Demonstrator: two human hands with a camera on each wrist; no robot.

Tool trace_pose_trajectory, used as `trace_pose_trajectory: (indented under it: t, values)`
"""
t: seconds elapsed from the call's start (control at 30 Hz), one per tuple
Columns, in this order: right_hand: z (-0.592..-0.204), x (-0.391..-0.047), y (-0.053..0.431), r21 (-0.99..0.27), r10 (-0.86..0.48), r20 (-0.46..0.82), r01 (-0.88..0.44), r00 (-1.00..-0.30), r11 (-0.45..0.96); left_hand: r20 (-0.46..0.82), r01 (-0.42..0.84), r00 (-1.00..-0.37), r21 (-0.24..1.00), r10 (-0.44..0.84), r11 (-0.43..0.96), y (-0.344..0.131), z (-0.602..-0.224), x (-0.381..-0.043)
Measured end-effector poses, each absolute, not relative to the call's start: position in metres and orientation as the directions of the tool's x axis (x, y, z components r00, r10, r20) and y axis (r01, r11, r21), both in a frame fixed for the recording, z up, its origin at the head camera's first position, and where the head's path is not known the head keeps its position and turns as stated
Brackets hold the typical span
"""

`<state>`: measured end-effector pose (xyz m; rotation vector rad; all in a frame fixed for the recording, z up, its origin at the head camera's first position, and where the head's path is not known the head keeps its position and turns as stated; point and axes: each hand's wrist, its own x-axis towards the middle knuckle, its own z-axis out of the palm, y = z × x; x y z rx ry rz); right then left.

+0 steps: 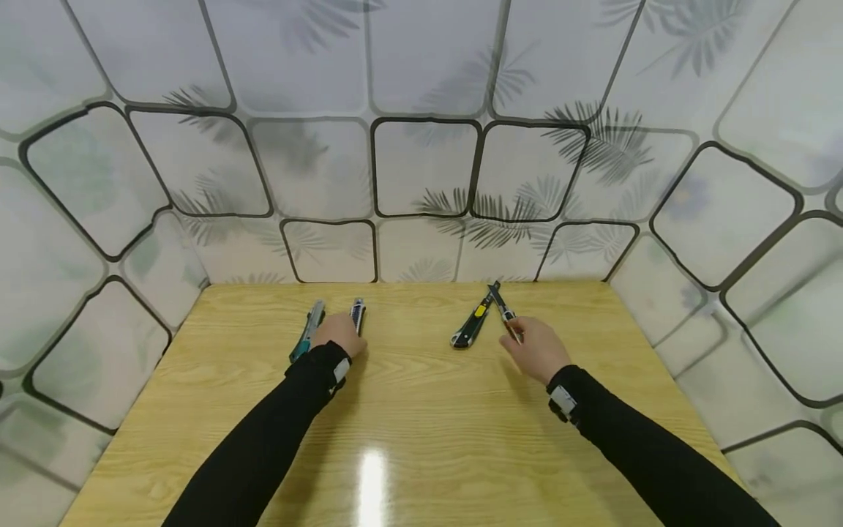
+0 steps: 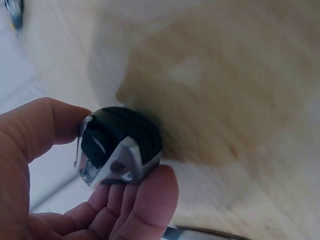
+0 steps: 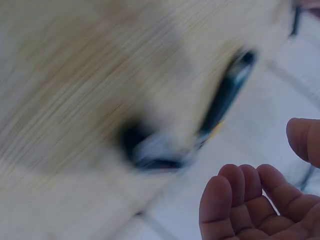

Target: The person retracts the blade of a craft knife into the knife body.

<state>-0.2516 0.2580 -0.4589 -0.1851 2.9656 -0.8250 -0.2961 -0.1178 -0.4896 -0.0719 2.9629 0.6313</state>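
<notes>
Head view shows two hands reaching over a table (image 1: 408,388), one to each pair of cutters. The left hand (image 1: 337,333) pinches a black and silver cutter (image 1: 358,313), thumb on one side and fingers on the other. I think it is held by the sides so that it won't twist. I can't tell if it is off the wood. A teal and grey cutter (image 1: 308,331) lies just to its left, slanted.

The right hand (image 1: 536,351) is by a slim silver and black cutter (image 1: 504,309). In the right wrist view its thumb and fingers are apart with nothing between them, and that cutter is blurry. A black and yellow cutter (image 1: 469,329) leans in so the two far tips meet, like an upside-down V. Maybe they lie like that so the near ends are easy to grab.

The tabletop is pale yellow wood with wavy grain, and a bright shiny spot (image 1: 372,483) near the front. Around it, white walls (image 1: 316,168) have grey and black stone-shaped lines and leafy pictures.
</notes>
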Motion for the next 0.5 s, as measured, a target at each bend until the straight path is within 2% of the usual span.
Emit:
trace_pose_trajectory:
  t: [0.1, 0.23, 0.5]
  values:
    - [-0.47, -0.268, 0.282, -0.443, -0.039, -0.069, -0.004, -0.997, 0.897, -0.155, -0.085, -0.988, 0.402, -0.024, 0.912, -0.124, -0.489, -0.299]
    - [-0.478, -0.278, 0.297, -0.416, 0.019, -0.133, 0.073, -0.991, 0.907, -0.169, -0.078, -0.986, 0.395, -0.011, 0.915, -0.125, -0.485, -0.299]
    - [-0.488, -0.285, 0.293, -0.329, -0.025, -0.129, 0.019, -0.991, 0.944, -0.134, -0.065, -0.991, 0.392, -0.013, 0.918, -0.124, -0.481, -0.295]
